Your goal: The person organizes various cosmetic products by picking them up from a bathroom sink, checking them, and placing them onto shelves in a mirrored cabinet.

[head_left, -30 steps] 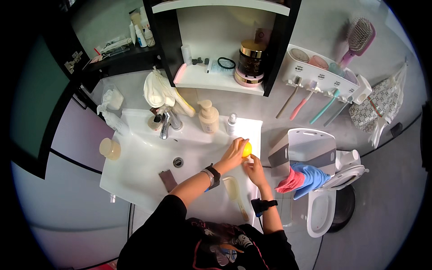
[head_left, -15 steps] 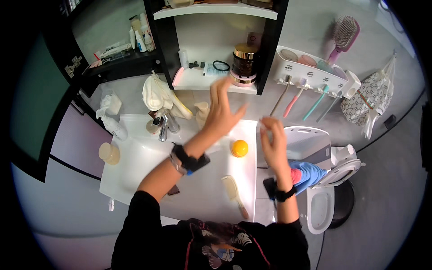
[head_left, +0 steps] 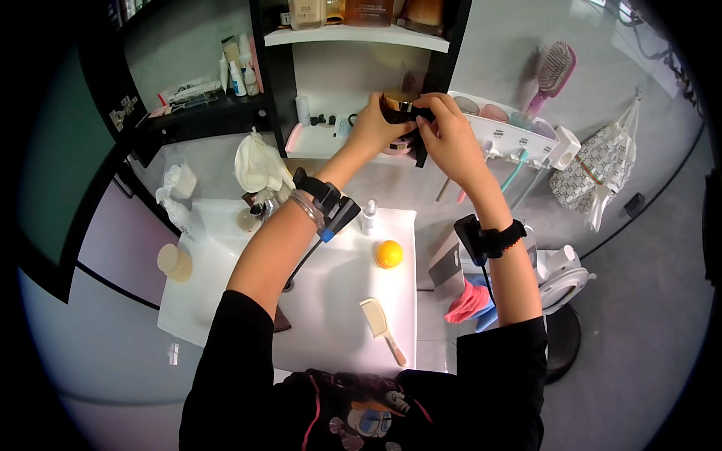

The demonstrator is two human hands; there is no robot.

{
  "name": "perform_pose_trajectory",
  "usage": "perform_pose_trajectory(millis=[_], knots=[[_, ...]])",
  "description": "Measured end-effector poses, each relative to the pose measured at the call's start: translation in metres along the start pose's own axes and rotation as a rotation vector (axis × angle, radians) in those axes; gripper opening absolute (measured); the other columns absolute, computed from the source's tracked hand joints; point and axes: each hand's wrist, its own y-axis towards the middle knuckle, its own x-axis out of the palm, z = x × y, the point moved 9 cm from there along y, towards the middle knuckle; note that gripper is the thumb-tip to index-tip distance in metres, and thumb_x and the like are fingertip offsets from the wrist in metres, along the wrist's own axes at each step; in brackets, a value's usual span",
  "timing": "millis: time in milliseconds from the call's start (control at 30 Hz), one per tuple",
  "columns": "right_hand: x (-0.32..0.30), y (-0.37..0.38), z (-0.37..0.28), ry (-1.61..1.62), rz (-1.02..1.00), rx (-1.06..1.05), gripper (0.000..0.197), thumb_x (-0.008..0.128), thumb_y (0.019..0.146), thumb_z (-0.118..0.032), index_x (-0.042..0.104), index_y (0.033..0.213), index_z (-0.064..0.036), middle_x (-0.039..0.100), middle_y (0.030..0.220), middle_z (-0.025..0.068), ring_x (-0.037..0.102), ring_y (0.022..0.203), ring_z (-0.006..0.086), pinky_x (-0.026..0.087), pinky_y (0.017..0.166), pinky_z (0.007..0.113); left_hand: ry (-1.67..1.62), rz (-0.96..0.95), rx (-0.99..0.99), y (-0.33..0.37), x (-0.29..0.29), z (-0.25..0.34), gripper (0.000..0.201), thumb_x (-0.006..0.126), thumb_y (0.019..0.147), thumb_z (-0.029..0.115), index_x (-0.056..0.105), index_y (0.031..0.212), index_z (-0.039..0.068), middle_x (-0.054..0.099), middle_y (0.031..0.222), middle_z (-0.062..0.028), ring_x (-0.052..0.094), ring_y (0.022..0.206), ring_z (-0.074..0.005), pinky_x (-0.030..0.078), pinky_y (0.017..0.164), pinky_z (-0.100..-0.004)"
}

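Observation:
Both hands reach up to the lower shelf of the wall cabinet. My left hand (head_left: 378,126) is closed round the left side of a dark jar with a gold lid (head_left: 399,98). On the jar's right side, my right hand (head_left: 450,137) has its bent fingers closed on it, near the lid. Between the hands, a pink jar (head_left: 398,147) shows below the dark one. Fingers hide much of the dark jar, and whether it rests on the pink one cannot be seen. Left of my left hand, a black hair tie (head_left: 352,120) is partly covered.
A white sink counter (head_left: 338,331) holds a yellow-orange ball (head_left: 389,254), a cream comb (head_left: 382,328) and a small clear bottle (head_left: 369,216). Bottles line the upper shelf (head_left: 361,35). A toothbrush holder (head_left: 508,131) hangs just right of my right hand.
Both hands have moved up to the lower shelf and closed on the dark jar. My right hand came from beside the counter's right edge. The view has shifted slightly.

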Motion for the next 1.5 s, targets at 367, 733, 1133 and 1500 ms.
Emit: perform_pose_trajectory(millis=[367,733,1133,1500], knots=[[-0.009,-0.099,-0.037,0.031,-0.199,-0.032,0.058,0.071,0.069,-0.022,0.043,0.117,-0.0044,0.048,0.109,0.0123,0.058,0.085,0.0302,0.05,0.068,0.035,-0.091,-0.064,0.258,-0.144,0.008,0.031,0.073,0.082,0.056,0.018,0.041,0.115,0.004,0.055,0.108,-0.0162,0.055,0.101,-0.0313,0.044,0.085,-0.0369],[0.121,-0.304,0.076,0.189,-0.473,0.53,0.067,0.074,0.064,-0.016,0.041,0.121,-0.0053,0.051,0.105,0.0128,0.058,0.085,0.0308,0.048,0.071,0.037,-0.1,-0.398,-0.313,-0.315,0.122,-0.117,0.063,0.072,0.066,0.01,0.036,0.117,0.002,0.053,0.105,-0.0217,0.052,0.099,-0.0374,0.044,0.083,-0.0398],[0.14,-0.316,0.08,0.109,-0.47,0.456,0.065,0.074,0.064,-0.018,0.043,0.12,-0.0047,0.053,0.103,0.011,0.059,0.08,0.026,0.049,0.069,0.035,-0.09,-0.431,-0.29,-0.332,0.133,-0.136,0.067,0.066,0.065,0.002,0.03,0.122,0.0,0.037,0.115,-0.0202,0.042,0.107,-0.038,0.04,0.09,-0.0407],[0.142,-0.321,0.077,0.092,-0.507,0.419,0.067,0.072,0.068,-0.021,0.038,0.123,-0.0028,0.048,0.113,0.014,0.055,0.094,0.0336,0.049,0.075,0.039,0.23,-0.02,0.252,-0.173,0.023,-0.004,0.058,0.065,0.069,0.009,0.036,0.118,-0.001,0.041,0.113,-0.0201,0.039,0.107,-0.0377,0.033,0.092,-0.0443]])
